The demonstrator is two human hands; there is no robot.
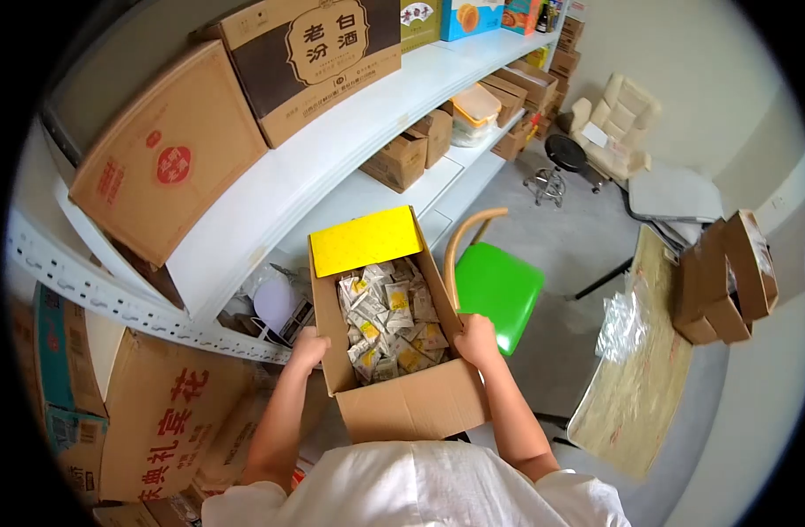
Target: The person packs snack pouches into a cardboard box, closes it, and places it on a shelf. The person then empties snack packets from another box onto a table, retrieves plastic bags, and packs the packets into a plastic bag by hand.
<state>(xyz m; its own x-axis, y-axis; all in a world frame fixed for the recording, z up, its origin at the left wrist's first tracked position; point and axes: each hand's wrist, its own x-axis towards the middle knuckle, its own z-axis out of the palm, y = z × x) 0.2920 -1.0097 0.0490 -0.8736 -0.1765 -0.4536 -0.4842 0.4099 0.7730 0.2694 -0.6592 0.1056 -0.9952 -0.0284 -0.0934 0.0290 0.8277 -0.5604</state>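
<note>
Head view: left grip and right grip, outstretched, hold the carton.

Both forearms extend forward from the torso, converging slightly. Left hand and right hand stand well apart at nearly equal reach, each closed in a grip with fingers curled and partly hidden. Left forearm and right forearm are bare.

In my way: green chair by R hand, shelf by L hand; floor gap betw. chair & table.
</note>
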